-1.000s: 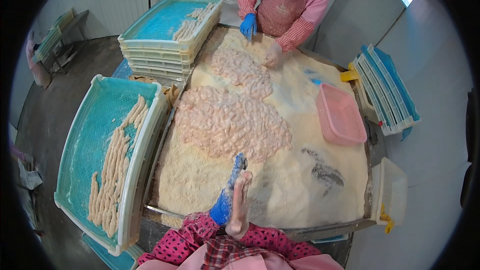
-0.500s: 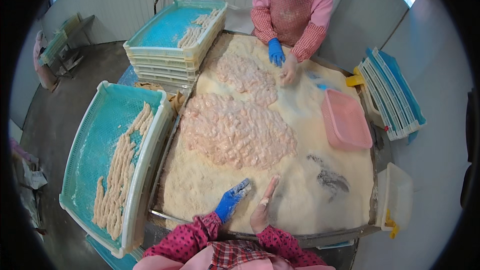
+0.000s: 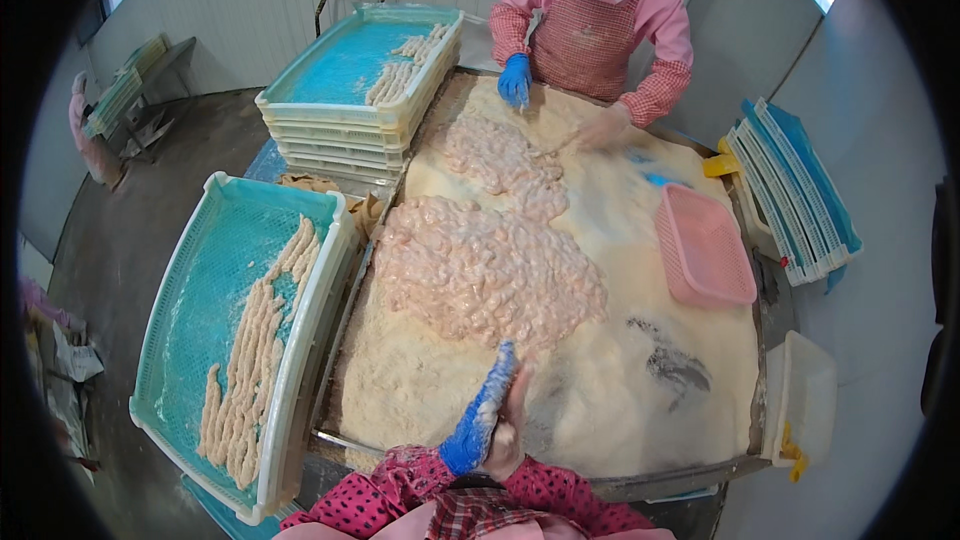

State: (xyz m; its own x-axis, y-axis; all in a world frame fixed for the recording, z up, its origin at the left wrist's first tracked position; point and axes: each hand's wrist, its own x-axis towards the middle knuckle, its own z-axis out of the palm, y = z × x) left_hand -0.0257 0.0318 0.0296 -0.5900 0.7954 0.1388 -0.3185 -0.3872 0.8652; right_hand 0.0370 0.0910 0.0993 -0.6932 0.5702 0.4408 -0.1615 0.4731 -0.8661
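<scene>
Palm faces palm: your blue-gloved left hand (image 3: 478, 425) and your right hand (image 3: 507, 440), fingers extended, each grip released. Wet pinkish pieces (image 3: 490, 265) lie at twelve o'clock on the powder-covered counter (image 3: 690, 476), a pink basket (image 3: 712, 290) at two.

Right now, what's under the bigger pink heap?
Pale powder shows along the near edge of the bigger pink heap. What lies directly beneath is covered, so I can't tell whether powder continues there.

Tbl (image 3: 680, 477) w/ powder (image 3: 640, 430), meat (image 3: 490, 275), pink bskt (image 3: 712, 295)
</scene>
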